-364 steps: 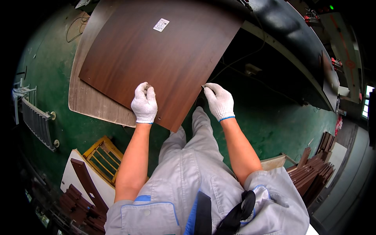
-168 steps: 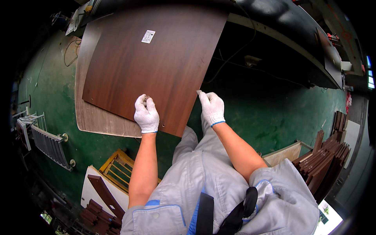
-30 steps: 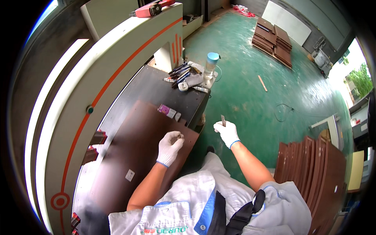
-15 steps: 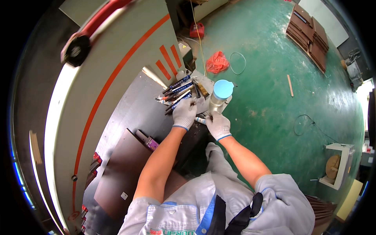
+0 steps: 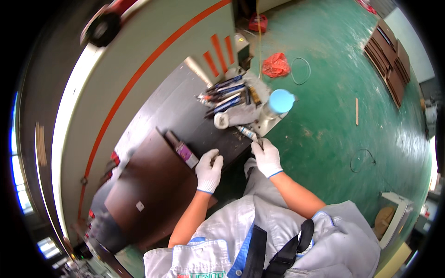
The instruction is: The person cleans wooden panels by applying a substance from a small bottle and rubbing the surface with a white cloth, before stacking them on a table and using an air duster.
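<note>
My left hand point(image 5: 208, 171), in a white knit glove, is above the front edge of the dark tabletop point(image 5: 171, 99). Its fingers are half curled, apart from the thumb, with nothing visible between them. Nearest to it lies a bottle with a purple label point(image 5: 185, 154). My right hand point(image 5: 267, 159), gloved alike, is at the table's corner with fingers bent together; a small dark bit shows at the fingertips, too small to name. Just beyond them lies a white tube point(image 5: 247, 133). A clear container with a light blue lid point(image 5: 281, 101) stands farther back, apart from both hands.
Several blue-and-dark tubes point(image 5: 227, 95) lie piled near a white roll-like object point(image 5: 222, 120). A brown panel point(image 5: 153, 190) leans at the left, beside a large pale machine point(image 5: 153, 69) with orange stripes. On the green floor are a red bag point(image 5: 276, 65) and stacked brown boards point(image 5: 387, 60).
Both hands have drawn back toward me. The left has left the pile of tubes, and the right has come away from the blue-lidded container. The whole view has shifted and tilted.
</note>
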Demonstrator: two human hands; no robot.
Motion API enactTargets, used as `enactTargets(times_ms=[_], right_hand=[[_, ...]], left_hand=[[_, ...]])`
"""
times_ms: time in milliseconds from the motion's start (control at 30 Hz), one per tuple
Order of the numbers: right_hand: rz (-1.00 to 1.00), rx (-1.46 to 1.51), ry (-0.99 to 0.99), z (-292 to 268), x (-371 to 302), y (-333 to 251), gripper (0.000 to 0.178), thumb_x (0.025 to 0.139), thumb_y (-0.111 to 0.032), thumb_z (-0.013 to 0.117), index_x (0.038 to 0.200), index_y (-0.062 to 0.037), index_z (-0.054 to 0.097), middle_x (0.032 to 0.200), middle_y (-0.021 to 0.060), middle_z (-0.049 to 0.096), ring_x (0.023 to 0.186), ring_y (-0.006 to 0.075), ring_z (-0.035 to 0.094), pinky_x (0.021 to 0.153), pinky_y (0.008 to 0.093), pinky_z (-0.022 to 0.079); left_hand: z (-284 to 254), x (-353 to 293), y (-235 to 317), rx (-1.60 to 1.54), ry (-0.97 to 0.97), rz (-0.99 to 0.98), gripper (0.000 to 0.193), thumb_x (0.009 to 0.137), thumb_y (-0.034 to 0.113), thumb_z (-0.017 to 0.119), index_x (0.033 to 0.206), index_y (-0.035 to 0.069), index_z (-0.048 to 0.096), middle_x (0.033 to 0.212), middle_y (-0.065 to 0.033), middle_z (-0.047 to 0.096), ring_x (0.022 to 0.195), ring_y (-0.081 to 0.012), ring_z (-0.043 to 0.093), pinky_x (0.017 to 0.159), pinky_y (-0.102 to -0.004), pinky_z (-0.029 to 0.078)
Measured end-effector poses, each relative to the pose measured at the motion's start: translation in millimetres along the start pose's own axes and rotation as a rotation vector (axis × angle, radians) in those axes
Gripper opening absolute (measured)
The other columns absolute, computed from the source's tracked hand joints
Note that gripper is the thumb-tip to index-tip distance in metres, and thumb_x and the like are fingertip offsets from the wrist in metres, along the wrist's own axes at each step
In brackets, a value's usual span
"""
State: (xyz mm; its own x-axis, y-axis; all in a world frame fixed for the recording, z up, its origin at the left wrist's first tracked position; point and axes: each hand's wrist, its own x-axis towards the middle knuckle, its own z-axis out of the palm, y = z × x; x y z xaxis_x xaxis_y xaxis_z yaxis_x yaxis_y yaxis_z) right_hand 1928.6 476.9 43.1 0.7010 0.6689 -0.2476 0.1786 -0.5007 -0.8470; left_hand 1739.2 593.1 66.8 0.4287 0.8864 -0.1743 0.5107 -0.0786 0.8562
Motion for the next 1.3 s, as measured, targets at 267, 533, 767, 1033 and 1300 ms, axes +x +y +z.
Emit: enactTargets(times_ms=[267, 533, 767, 1033, 1300], right_hand=[[-0.095, 0.308, -1.113, 57, -151, -148, 0.026, 0.106, -0.022, 0.05, 0.091, -0.0052, 0.064, 0.075, 0.0006, 0.062, 0.057, 0.0047, 0.048, 0.052, 0.0237, 0.038], [-0.243, 0.028, -1.636, 196, -363, -170, 0.027, 0.099, -0.02, 0.055, 0.084, 0.0001, 0.065, 0.068, 0.0026, 0.058, 0.059, 0.0096, 0.051, 0.055, 0.0269, 0.042], [-0.207, -0.103, -1.915, 291, -487, -177, 0.027, 0.102, -0.026, 0.057, 0.093, -0.0013, 0.065, 0.067, 0.0019, 0.057, 0.056, 0.0083, 0.049, 0.053, 0.025, 0.039], [-0.57, -0.368, -2.232, 441, -589, -200, 0.029, 0.103, -0.025, 0.059, 0.111, 0.0, 0.069, 0.086, 0.0064, 0.068, 0.076, 0.0134, 0.064, 0.072, 0.0301, 0.055], [-0.533, -0.581, -2.271, 564, -713, -237, 0.026, 0.098, -0.026, 0.067, 0.095, -0.001, 0.074, 0.079, 0.0037, 0.069, 0.071, 0.0103, 0.064, 0.067, 0.027, 0.054]], left_hand=[[-133, -163, 16, -0.75, 0.007, -0.156, 0.026, 0.101, 0.01, 0.06, 0.123, -0.004, 0.064, 0.104, -0.0094, 0.067, 0.071, -0.0163, 0.066, 0.068, -0.0294, 0.056], [-251, -403, -86, -0.866, 0.82, -0.187, 0.003, 0.092, 0.002, 0.07, 0.091, 0.0, 0.072, 0.083, -0.0038, 0.068, 0.072, -0.0103, 0.062, 0.066, -0.0247, 0.05], [-319, -559, -152, -0.79, 1.23, -0.151, 0.018, 0.099, 0.016, 0.067, 0.092, 0.001, 0.072, 0.079, -0.0031, 0.068, 0.069, -0.0094, 0.061, 0.064, -0.025, 0.05], [-393, -603, -221, -0.265, 1.368, -0.39, 0.009, 0.089, 0.005, 0.072, 0.083, 0.0, 0.071, 0.075, -0.0023, 0.067, 0.07, -0.0094, 0.062, 0.065, -0.0269, 0.051], [-486, -703, -329, -0.55, 1.515, -0.625, 0.016, 0.092, 0.015, 0.076, 0.084, 0.002, 0.072, 0.068, 0.001, 0.065, 0.061, -0.0059, 0.055, 0.055, -0.0247, 0.045]])
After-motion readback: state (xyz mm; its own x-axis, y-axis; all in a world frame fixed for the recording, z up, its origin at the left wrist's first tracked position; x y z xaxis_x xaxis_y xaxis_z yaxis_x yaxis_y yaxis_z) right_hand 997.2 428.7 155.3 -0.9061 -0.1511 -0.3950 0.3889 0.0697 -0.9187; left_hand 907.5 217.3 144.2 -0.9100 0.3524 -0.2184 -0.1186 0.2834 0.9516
